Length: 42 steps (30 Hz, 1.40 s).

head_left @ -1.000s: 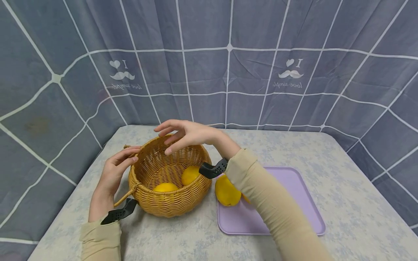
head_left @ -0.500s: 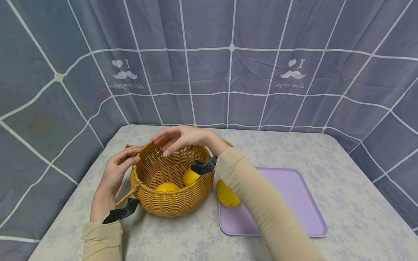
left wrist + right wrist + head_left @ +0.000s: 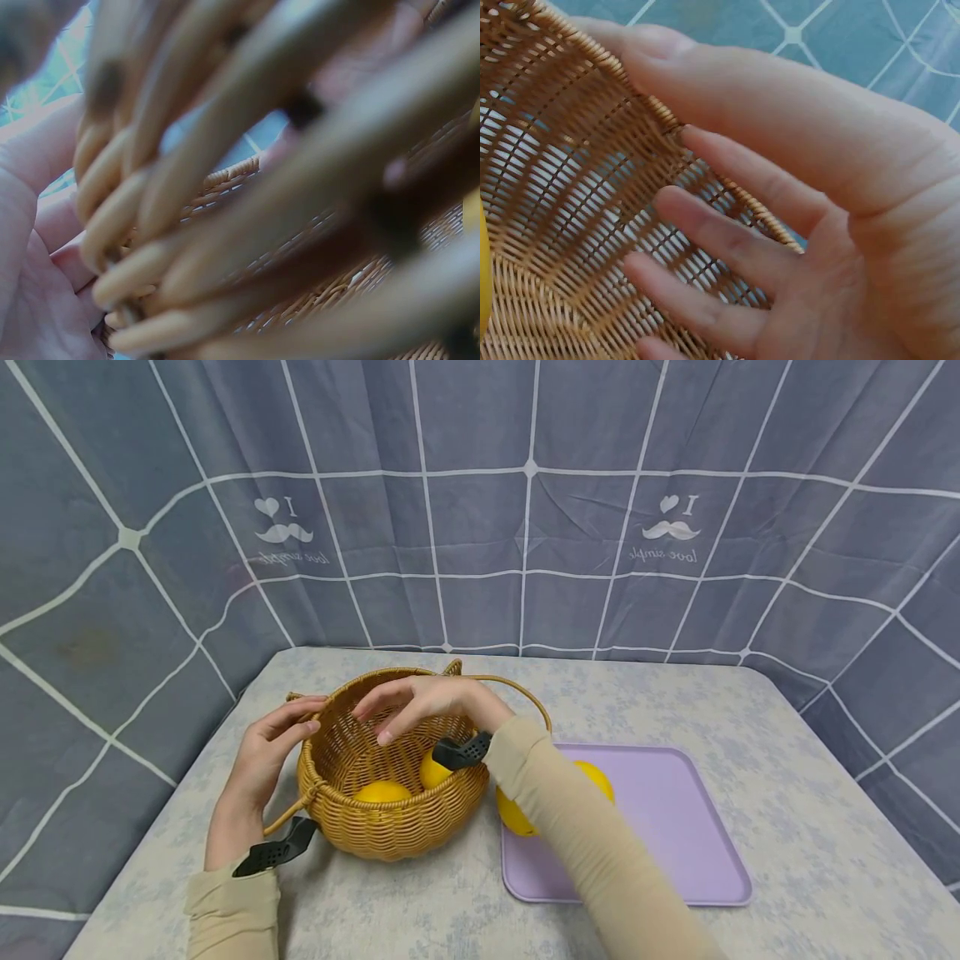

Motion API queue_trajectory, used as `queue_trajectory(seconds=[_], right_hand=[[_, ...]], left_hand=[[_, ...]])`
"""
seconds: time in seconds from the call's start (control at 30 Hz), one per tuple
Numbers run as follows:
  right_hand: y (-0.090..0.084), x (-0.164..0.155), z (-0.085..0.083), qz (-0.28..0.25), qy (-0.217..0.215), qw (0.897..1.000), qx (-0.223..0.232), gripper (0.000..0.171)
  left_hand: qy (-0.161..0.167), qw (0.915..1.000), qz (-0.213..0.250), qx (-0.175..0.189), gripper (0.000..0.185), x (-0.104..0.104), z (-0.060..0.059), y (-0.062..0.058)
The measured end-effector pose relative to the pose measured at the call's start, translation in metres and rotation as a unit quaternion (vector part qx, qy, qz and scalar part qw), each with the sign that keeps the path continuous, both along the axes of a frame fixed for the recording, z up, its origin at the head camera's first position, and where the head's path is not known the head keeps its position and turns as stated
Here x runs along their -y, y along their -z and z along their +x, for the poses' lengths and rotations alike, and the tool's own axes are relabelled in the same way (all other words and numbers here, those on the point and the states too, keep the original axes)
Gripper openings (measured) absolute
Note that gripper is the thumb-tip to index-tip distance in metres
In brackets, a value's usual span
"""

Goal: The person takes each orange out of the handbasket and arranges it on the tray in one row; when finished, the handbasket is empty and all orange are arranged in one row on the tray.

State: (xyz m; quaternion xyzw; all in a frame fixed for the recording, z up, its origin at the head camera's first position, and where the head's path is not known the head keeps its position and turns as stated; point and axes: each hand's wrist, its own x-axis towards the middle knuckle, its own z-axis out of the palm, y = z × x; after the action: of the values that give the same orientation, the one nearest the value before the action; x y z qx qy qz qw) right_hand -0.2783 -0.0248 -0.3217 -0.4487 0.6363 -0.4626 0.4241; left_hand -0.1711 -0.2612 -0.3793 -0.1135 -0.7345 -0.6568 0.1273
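Compared with the frame taken one second earlier, the right hand has moved down into the opening of the wicker basket, and its forearm has shifted left. Fingers of the right hand are spread and loosely bent, positioned before the basket's far inner wall; whether the fingertips contact the wicker cannot be determined. Left hand rests against the outside of the basket at its left rim, fingers extended and relaxed. Two yellow fruits lie inside the basket: the front fruit near its front wall, the right fruit toward its right wall. A curved handle projects from the basket's far right side. To the right of the basket, a purple tray lies on the counter, carrying further yellow fruit partly hidden by the right sleeve. Behind the basket hangs a grid-patterned curtain.
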Motion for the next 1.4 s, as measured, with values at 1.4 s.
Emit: queue_trajectory(seconds=[1.4], right_hand=[[0.0010,0.0025,0.0010,0.175,-0.122,0.976,-0.033,0.067]], left_hand=[[0.010,0.9998,0.016,-0.006,0.030,-0.0011,-0.0017,-0.0009]])
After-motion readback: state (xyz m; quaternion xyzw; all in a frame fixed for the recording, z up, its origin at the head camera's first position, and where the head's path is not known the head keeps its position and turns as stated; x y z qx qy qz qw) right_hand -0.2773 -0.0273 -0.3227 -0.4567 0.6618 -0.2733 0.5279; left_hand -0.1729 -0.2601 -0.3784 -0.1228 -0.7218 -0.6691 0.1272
